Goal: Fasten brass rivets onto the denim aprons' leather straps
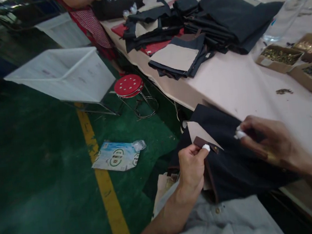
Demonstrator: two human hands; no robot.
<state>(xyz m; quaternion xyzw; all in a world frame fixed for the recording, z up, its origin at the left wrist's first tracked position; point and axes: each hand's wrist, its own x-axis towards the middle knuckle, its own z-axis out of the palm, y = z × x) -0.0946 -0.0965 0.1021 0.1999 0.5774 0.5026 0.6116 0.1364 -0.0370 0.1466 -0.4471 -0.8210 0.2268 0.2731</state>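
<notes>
My left hand (pixel 191 165) pinches a brown leather tab (pixel 207 144) with small brass-coloured rivets near its end. The tab lies over a dark navy fabric piece (pixel 232 161) with a beige patch (pixel 201 133), draped across my lap and against the table edge. White wrapping covers the tip of my left thumb. Off to the right, my right hand (pixel 268 141) hovers above the dark fabric, slightly blurred, its thumb and forefinger brought together. Those fingertips also carry white wrapping, and anything small between them cannot be made out.
Stacks of dark fabric pieces (pixel 229 14) lie on the pale table (pixel 224 77). Cardboard boxes of small metal parts (pixel 279 56) stand at right, near loose metal bits (pixel 284 91). Leftward are a red stool (pixel 128 85), a white bin (pixel 86 76), a floor packet (pixel 117 156) and a person in red (pixel 89 24).
</notes>
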